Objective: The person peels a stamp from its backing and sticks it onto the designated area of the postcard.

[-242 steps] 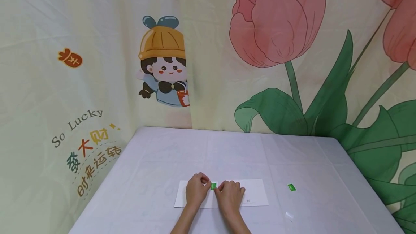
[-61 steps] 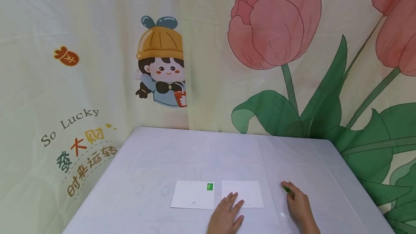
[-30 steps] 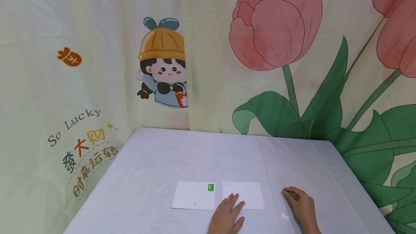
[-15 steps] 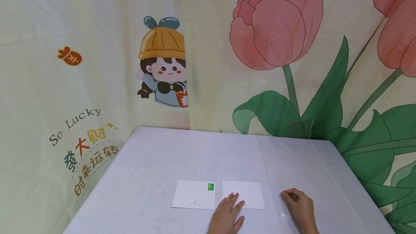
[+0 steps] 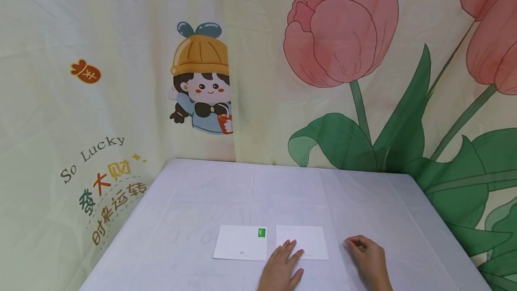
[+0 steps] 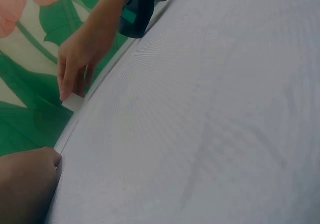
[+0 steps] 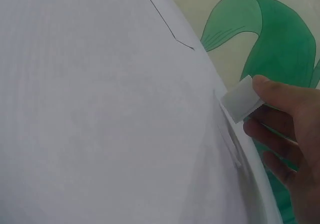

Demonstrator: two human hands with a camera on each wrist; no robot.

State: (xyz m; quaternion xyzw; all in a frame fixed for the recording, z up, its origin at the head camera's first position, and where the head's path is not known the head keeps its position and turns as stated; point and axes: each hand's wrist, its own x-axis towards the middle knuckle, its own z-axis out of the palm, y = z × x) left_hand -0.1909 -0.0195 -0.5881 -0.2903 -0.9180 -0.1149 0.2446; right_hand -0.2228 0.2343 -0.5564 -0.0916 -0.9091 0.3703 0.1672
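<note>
Two white cards lie side by side on the table. The left card (image 5: 236,242) bears a green stamp (image 5: 261,232) in its upper right corner. My left hand (image 5: 281,267) rests with spread, straight fingers on the lower part of the right card (image 5: 313,237). Right of that card, my right hand (image 5: 369,257) pinches a small stamp (image 7: 241,99) between thumb and fingers, its pale back and toothed edge turned to the right wrist view. The left wrist view shows this stamp (image 6: 74,102) held just over the table edge line, its green face hidden.
A white cloth covers the table (image 5: 226,192). Behind it hangs a printed curtain (image 5: 258,57) with tulips and a cartoon child. A dark wrist device (image 6: 137,11) sits on the right forearm.
Both hands have left the stamp on the left card. The right hand picked up the other stamp from the table and moved slightly left; the left hand came down on the right card.
</note>
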